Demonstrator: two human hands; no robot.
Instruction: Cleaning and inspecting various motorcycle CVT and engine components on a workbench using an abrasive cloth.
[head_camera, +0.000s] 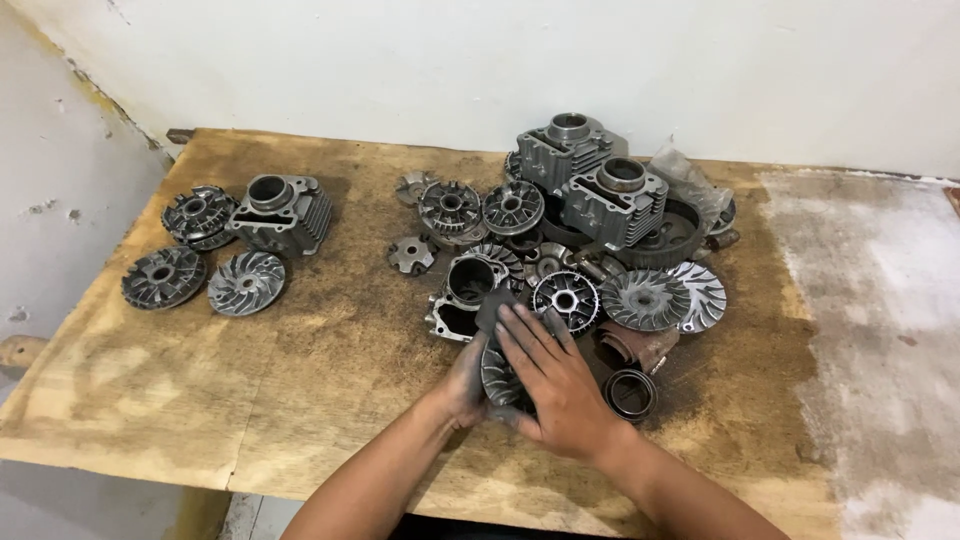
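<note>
**One head camera, looking down over the bench**

You are wearing the only camera on your head, and it is looking forward and steeply down at the table (300, 400). It is sitting near enough that your forearms are entering from the bottom edge. The far wall (500, 60) is filling the top strip. The table's left corner is showing; its right end is running out of view.

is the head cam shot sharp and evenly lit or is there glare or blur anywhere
Head view: soft, even light, no hard shadows; metal parts in the pile stay sharp, with mild sheen on the finned disc; the pale right end of the table looks washed out; right hand and left hand show no motion blur; table edges bow slightly.
</note>
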